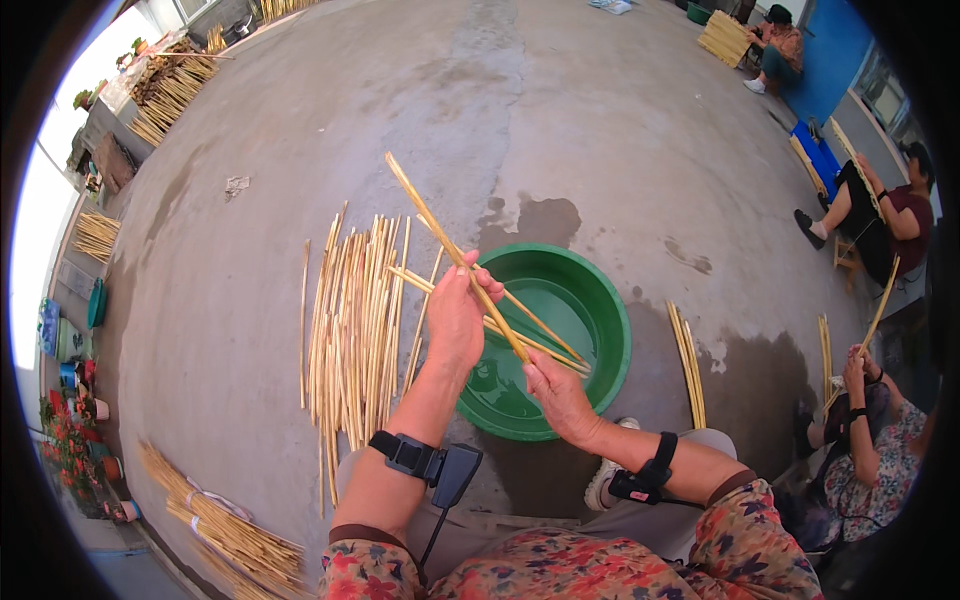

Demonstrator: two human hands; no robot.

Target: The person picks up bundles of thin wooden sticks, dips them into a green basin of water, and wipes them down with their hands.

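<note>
A long yellow plant stalk (424, 196) slants across the view, held in both hands above the green plastic basin (626, 330). My left hand (459, 315) grips it around the middle, while my right hand (559, 394) closes on its lower end. Water (536, 307) stands in the basin. Several other stalks (551, 334) lean over the rim, their lower ends in or over the water. Left of the basin, a spread of many pale stalks (356, 322) lies on the concrete, with one stalk (304, 322) a little apart.
A tied bundle of stalks (232, 517) lies at lower left. A few stalks (686, 367) rest right of the basin, beside wet concrete (757, 382). People sit along the right side, one holding a stalk (881, 307). Flowerpots (112, 469) line the left edge.
</note>
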